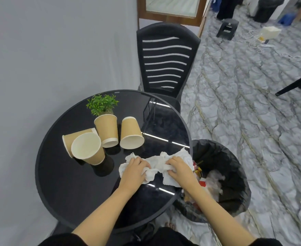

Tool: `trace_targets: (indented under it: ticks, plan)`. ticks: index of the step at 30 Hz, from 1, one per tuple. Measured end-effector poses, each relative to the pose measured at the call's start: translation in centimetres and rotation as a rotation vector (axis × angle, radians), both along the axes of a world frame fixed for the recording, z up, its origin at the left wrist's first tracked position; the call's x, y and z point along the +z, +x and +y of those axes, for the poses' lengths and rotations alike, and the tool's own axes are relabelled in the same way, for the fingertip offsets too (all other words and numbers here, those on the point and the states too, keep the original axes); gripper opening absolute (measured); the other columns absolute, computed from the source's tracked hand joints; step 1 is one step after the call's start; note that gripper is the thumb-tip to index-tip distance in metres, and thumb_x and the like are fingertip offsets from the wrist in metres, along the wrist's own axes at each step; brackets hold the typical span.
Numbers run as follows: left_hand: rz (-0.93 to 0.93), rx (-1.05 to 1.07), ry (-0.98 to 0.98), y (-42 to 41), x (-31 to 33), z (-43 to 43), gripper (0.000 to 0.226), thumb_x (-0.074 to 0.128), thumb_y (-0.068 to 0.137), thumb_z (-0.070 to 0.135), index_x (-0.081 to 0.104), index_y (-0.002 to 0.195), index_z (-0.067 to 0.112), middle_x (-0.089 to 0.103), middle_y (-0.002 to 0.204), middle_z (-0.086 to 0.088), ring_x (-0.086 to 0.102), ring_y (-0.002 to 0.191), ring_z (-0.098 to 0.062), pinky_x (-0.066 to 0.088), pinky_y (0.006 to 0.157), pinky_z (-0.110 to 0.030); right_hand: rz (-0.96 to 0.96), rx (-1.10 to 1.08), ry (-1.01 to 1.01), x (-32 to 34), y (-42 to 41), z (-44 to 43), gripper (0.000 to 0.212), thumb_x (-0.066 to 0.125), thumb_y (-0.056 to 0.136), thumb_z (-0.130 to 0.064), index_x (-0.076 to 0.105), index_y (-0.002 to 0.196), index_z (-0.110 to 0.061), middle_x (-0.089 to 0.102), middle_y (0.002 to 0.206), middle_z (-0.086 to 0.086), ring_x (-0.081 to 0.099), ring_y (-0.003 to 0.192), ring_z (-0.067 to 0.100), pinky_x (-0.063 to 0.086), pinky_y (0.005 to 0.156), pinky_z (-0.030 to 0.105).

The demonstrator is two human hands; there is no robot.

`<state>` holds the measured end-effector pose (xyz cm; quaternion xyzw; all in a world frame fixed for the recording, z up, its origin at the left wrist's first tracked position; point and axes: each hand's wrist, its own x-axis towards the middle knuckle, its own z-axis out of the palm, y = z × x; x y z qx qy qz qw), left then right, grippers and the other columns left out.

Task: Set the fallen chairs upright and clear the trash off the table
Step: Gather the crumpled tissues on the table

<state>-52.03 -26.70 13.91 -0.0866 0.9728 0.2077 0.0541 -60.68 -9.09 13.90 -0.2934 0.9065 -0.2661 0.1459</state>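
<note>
Both hands press down on a heap of crumpled white paper towels (156, 165) in the lower middle of the frame. The left hand (134, 168) has its fingers curled into the left part of the heap, bunching a twist of paper under them. The right hand (179, 168) lies with fingers bent over the right part, gripping a fold of it. The towels lie on the round black glass table (71, 189), close to its right edge.

Just beyond that edge, to the right of the hands, stands a bin lined with a black bag (222, 167); white paper and red and yellow wrappers show inside.

Left of and above the hands, four brown paper cups are grouped together. One upright cup (88, 150) stands nearest the lower left, touching a cup lying on its side (75, 138) behind it. Two more tilted cups, the middle cup (107, 130) and the right cup (130, 133), lie with their open mouths toward the camera. Behind them sits a small green potted plant (101, 103).

At the top centre, a black slat-backed chair (165, 63) stands upright against the far side of the table.
</note>
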Motion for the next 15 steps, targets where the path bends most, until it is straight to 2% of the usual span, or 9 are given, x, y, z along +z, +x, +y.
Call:
trace_targets:
  ticks: [6,11,15]
  plan:
    - [-0.035,-0.182,0.019,-3.7,0.0,5.0,0.033,0.049,0.088,0.015,0.051,0.121,0.016,0.048,0.130,0.003,0.042,0.121,-0.012,0.033,0.103,-0.020,-0.038,-0.216,-0.052,0.4,-1.4,5.9,0.021,0.054,0.081,0.000,0.064,0.098,-0.007,0.057,0.095,0.001,0.049,0.096,0.017,0.036,0.083,0.021]
    - [0.041,-0.263,0.171,-7.0,0.7,10.1,0.026,0.054,0.086,0.009,0.062,0.109,0.017,0.054,0.118,0.002,0.045,0.111,-0.012,0.039,0.101,-0.025,-0.021,-0.384,-0.072,1.1,-2.8,11.4,0.019,0.055,0.081,0.001,0.065,0.097,-0.005,0.061,0.096,0.007,0.052,0.093,0.017,0.035,0.080,0.019]
    - [0.108,-0.312,0.274,-10.3,2.1,14.6,0.022,0.054,0.087,0.006,0.063,0.106,0.012,0.052,0.112,-0.003,0.045,0.108,-0.014,0.043,0.095,-0.023,0.001,-0.497,-0.064,0.9,-4.7,15.9,0.018,0.057,0.080,0.001,0.064,0.095,-0.006,0.056,0.088,0.000,0.051,0.089,0.016,0.033,0.077,0.020]
